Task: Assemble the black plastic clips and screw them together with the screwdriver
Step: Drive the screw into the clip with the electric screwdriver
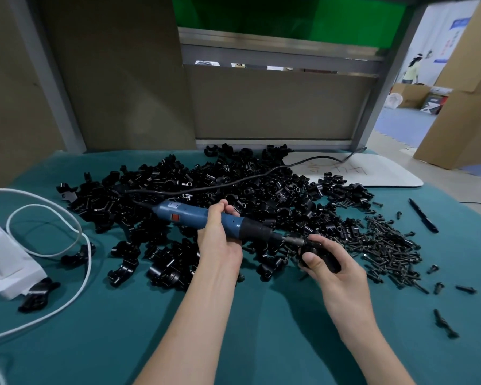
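While the head view holds both hands in frame, I log: left hand [220, 241], fingers curled round the blue screwdriver [197, 216], which slants above the table's middle; right hand [338, 273], thumb and fingers wrapped round one black clip [322, 255], at the bit's tip, right of middle over the table [261, 323]. Loose clips [206, 184], heaped from middle to far edge. Screws [386, 245], scattered toward the right edge. Risks, by my judgement: the bit slips off the screw if the clip twists in the grip; the halves shift and the screw cross-threads; the cord [233, 181] snags on the heap.
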Tool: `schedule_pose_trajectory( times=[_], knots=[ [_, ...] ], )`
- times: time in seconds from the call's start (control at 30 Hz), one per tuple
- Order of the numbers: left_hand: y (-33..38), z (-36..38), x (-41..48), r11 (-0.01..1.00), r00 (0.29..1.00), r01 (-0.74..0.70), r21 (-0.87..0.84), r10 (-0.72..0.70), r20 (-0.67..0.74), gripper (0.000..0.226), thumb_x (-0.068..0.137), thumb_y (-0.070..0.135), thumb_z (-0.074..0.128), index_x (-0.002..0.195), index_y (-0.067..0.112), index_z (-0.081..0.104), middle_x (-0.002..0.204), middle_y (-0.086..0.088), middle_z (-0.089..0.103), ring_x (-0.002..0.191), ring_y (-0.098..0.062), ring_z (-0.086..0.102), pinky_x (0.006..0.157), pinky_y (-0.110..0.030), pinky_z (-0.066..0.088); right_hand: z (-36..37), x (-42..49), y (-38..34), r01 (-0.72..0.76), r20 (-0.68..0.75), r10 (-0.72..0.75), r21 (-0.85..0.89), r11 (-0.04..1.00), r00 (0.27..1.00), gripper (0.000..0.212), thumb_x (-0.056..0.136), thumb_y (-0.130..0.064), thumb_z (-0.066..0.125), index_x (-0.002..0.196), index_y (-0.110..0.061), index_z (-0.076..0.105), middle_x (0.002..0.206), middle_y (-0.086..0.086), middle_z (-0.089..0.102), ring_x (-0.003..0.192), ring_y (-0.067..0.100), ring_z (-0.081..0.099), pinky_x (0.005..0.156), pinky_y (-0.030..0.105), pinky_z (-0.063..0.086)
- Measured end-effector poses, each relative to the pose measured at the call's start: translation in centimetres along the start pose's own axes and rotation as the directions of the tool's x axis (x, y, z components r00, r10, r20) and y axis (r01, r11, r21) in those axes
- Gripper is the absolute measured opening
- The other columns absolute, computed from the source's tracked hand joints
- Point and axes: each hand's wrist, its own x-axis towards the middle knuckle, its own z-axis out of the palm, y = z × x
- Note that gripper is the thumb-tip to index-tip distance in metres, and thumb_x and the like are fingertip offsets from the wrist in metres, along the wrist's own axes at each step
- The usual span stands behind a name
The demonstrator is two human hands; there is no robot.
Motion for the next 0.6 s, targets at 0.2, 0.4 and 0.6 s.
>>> schedule_pose_trajectory(
  times=[0.2, 0.4, 0.6],
  knots=[
    [0.3, 0.7, -0.5, 0.995, 0.993, -0.032, 0.091, 0.042, -0.107, 0.014, 0.086, 0.000, 0.069, 0.080, 0.008, 0.060, 0.064, -0.001, 0.065, 0.052, -0.010, 0.061, 0.061, -0.025, 0.057, 0.3, -0.8, -1.2, 0.072, -0.002, -0.072, -0.104, 0.992, 0.997, 0.024, 0.078, -0.049, 0.072, 0.099, -0.059, 0.070, 0.071, -0.007, 0.066, 0.044, 0.014, 0.039, 0.044, 0.017, 0.039],
    [2.7, 0.9, 0.3, 0.998, 0.987, 0.001, 0.068, 0.010, -0.163, 0.014, 0.091, 0.006, 0.066, 0.088, 0.011, 0.054, 0.070, 0.000, 0.062, 0.053, -0.010, 0.058, 0.052, -0.024, 0.054, 0.3, -1.1, -1.1, 0.077, 0.062, -0.076, -0.014, 0.997, 0.995, 0.023, 0.080, -0.042, 0.073, 0.101, -0.050, 0.073, 0.079, -0.006, 0.071, 0.052, 0.000, 0.052, 0.054, 0.010, 0.042],
    [2.4, 1.3, -0.2, 0.983, 0.994, -0.085, 0.163, 0.096, -0.058, 0.014, 0.089, 0.007, 0.068, 0.083, 0.011, 0.056, 0.060, 0.002, 0.064, 0.051, -0.010, 0.061, 0.055, -0.024, 0.055, -0.8, 0.8, -0.6, -0.200, 0.011, 0.226, 0.510, 0.837, 0.974, 0.041, 0.078, -0.018, 0.075, 0.116, -0.005, 0.071, 0.114, 0.017, 0.076, 0.104, 0.030, 0.075, 0.076, 0.034, 0.063]
  ],
)
